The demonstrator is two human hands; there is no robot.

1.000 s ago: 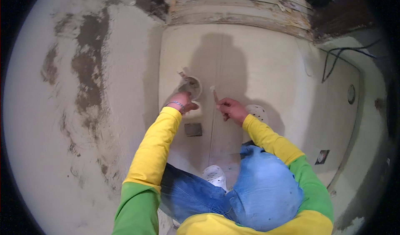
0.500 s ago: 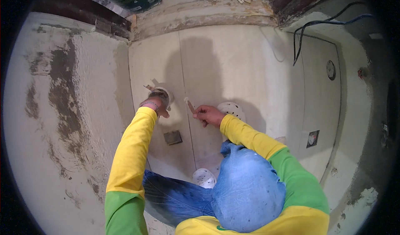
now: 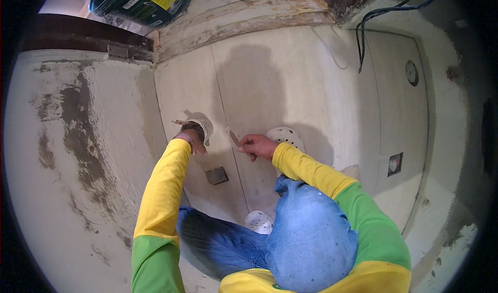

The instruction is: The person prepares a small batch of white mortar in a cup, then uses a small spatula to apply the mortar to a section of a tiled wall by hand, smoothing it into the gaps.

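Observation:
My left hand [image 3: 193, 139] is at a small white round tub [image 3: 206, 126], its fingers closed at the dark opening and partly hidden there. A thin light strip [image 3: 179, 121] juts out by the tub's far left side. To the right, my right hand [image 3: 259, 146] pinches a flat brown stick [image 3: 234, 138], its far end pale as if coated with paste. The stick points up and left over a seam between floor tiles, apart from the tub. Below my left hand is a dark square opening [image 3: 217, 175] in the pale tiled floor [image 3: 244, 96].
White perforated clogs [image 3: 259, 222] are on my feet. A dark bucket [image 3: 145, 2] with a yellow label stands beyond the worn threshold [image 3: 244, 20]. Black cables [image 3: 362, 33] hang at the upper right. A round hole [image 3: 411, 73] and a square box [image 3: 395, 164] lie right; a patchy wall [image 3: 83, 132] rises left.
The view has turned slightly, showing more of the bucket. My left hand and the tub sit slightly lower in the picture; my right hand keeps its pinch on the stick.

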